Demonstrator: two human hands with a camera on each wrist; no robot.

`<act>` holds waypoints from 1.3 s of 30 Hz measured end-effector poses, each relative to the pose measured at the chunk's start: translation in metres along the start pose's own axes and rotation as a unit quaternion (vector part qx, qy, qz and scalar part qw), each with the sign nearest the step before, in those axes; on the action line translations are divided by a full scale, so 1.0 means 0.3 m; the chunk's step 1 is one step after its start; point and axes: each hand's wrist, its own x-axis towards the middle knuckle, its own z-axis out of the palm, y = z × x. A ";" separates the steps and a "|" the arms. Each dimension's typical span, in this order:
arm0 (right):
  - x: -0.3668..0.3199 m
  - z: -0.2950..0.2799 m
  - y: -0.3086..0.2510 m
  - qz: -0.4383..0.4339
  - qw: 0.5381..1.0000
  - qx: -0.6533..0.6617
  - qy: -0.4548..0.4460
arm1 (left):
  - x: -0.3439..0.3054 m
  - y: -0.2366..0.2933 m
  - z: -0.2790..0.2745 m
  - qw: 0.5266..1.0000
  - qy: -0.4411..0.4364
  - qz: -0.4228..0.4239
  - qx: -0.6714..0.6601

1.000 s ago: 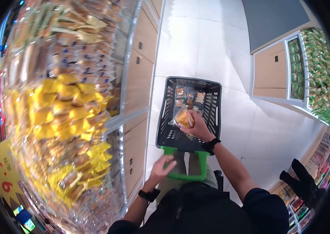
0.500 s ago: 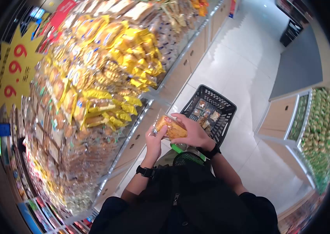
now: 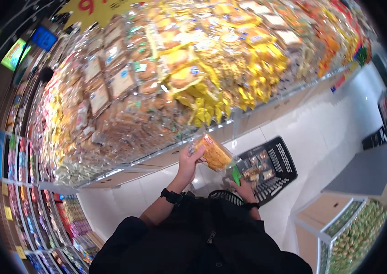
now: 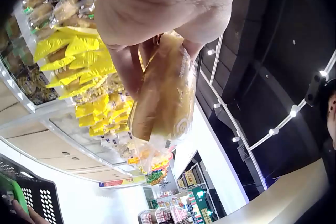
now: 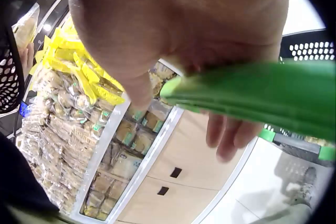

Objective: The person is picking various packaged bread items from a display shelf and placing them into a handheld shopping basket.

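My left hand (image 3: pixel 188 166) pinches a clear-wrapped loaf of golden bread (image 3: pixel 215 156) in front of my body. In the left wrist view, the thumb and fingers grip one end of the bread packet (image 4: pixel 164 98), and its other end points away. My right hand (image 3: pixel 245 190) holds the green handle (image 3: pixel 236 175) of a black shopping basket (image 3: pixel 288 160). Up close in the right wrist view, the handle (image 5: pixel 252 98) lies across the palm, with fingertips curled below it. Several small packaged foods (image 3: pixel 257 166) lie inside the basket.
A long display piled with wrapped breads (image 3: pixel 115 82) and yellow packets (image 3: pixel 262 75) runs in front of me, above wooden cabinets (image 5: pixel 189 166). At the lower right stands another stand of green-wrapped goods (image 3: pixel 358 237). Tall stocked shelves (image 3: pixel 24 182) line the left.
The bread came up out of the basket into both hands; now only my left hand holds it. My right hand has moved to the basket handle. The view has turned left toward the display.
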 end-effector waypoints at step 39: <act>-0.070 0.772 -1.066 -0.280 0.960 0.009 0.012 | -0.288 0.481 -1.078 0.963 0.166 0.121 -0.173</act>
